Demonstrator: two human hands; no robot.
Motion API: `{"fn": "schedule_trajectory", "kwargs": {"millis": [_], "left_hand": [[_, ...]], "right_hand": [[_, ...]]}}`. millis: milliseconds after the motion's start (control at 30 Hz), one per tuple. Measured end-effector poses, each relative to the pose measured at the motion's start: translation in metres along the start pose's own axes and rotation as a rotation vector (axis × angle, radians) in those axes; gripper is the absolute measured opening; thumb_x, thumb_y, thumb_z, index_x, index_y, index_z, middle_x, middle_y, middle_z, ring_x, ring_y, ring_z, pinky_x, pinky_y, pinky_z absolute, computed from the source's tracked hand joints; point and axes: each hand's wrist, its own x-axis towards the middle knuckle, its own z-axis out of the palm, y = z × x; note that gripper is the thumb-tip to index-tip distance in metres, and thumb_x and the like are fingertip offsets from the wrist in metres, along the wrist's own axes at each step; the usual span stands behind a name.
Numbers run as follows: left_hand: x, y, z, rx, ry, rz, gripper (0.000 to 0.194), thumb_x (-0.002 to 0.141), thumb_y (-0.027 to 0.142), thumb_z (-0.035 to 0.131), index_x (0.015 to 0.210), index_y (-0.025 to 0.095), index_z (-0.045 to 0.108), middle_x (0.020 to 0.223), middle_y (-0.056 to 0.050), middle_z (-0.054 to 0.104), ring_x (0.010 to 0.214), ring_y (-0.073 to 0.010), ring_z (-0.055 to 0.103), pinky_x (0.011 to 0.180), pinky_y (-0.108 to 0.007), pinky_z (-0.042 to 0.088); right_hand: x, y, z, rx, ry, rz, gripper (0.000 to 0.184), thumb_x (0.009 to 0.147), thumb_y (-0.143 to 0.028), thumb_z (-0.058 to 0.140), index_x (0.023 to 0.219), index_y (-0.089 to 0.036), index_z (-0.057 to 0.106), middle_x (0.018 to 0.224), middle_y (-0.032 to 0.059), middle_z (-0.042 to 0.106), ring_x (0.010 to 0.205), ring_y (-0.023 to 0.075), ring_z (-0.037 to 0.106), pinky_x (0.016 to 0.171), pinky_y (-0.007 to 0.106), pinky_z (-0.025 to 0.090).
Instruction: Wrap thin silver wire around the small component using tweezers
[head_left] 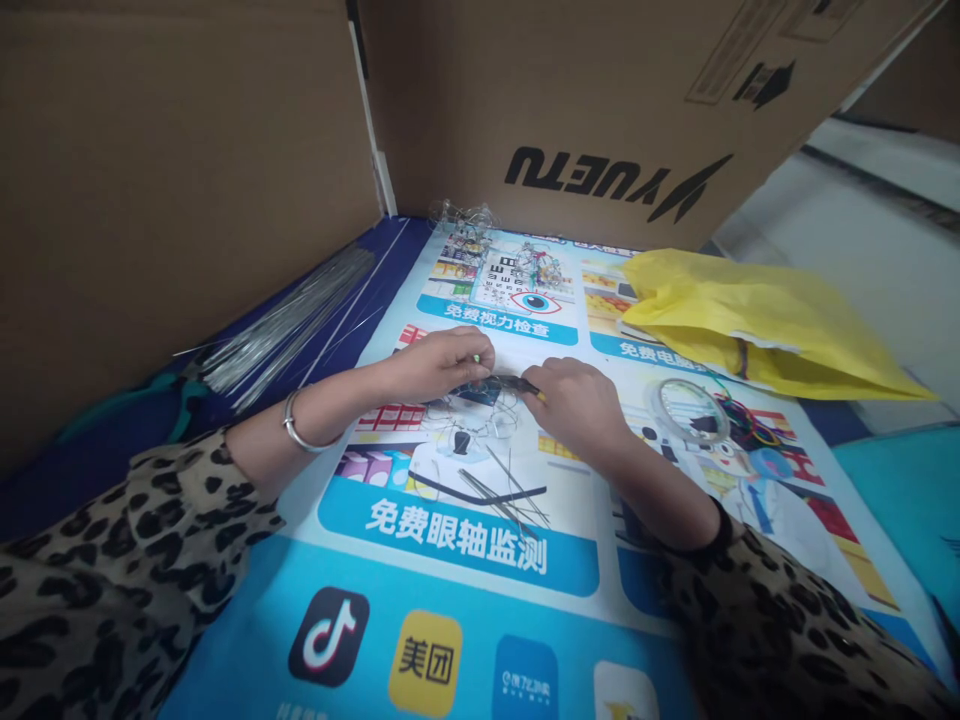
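My right hand is wrapped round a pair of pliers, whose dark jaws point left and whose handle shows a bit of yellow. Fingers pinched, my left hand grips a looped piece of thin wire at the plier tips. A small green spot shows at those fingertips. How the jaws meet the wire is too fine to make out. Just below lie several short straight wires on the printed poster sheet.
A bundle of long straight wires and a teal-handled tool lie at left. Tangled wire pieces sit at the back. On the right are a clear ring-shaped spool, coloured wires and a yellow bag. Cardboard walls stand behind.
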Motion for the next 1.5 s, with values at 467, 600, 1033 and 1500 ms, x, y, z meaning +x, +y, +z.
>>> {"fn": "schedule_trajectory", "kwargs": {"millis": [467,600,1033,1500], "left_hand": [[-0.001,0.003,0.002,-0.134,-0.003,-0.076,0.010,0.082,0.021,0.047,0.085,0.015,0.055,0.078,0.000,0.055,0.072,-0.0108,0.049,0.066,-0.022,0.038],[-0.003,0.005,0.000,-0.075,0.017,-0.124,0.013,0.080,0.025,0.050,0.086,0.015,0.056,0.079,-0.001,0.056,0.072,-0.0115,0.050,0.065,-0.022,0.038],[-0.006,0.008,0.006,0.013,0.070,-0.172,0.018,0.083,0.024,0.044,0.074,0.015,0.056,0.065,0.002,0.055,0.062,-0.0096,0.048,0.057,-0.019,0.034],[-0.007,0.007,0.007,0.025,0.052,-0.165,0.015,0.081,0.020,0.044,0.074,0.015,0.057,0.066,0.002,0.057,0.062,-0.0094,0.050,0.057,-0.019,0.033]], "right_hand": [[-0.007,0.000,-0.001,0.013,-0.032,0.047,0.017,0.083,-0.033,0.048,0.085,-0.023,0.062,0.078,0.0016,0.062,0.073,0.0159,0.053,0.057,0.027,0.025],[-0.008,0.000,0.001,0.015,-0.035,0.054,0.017,0.084,-0.033,0.047,0.084,-0.024,0.061,0.078,0.0010,0.061,0.074,0.0158,0.053,0.057,0.027,0.025],[-0.012,-0.002,0.002,0.017,-0.018,0.073,0.018,0.085,-0.032,0.046,0.088,-0.023,0.062,0.078,0.0022,0.061,0.076,0.0167,0.053,0.060,0.027,0.028],[-0.016,0.001,0.009,0.109,0.028,0.094,0.018,0.083,-0.031,0.049,0.091,-0.023,0.063,0.081,0.0025,0.062,0.080,0.0162,0.053,0.064,0.025,0.031]]}}
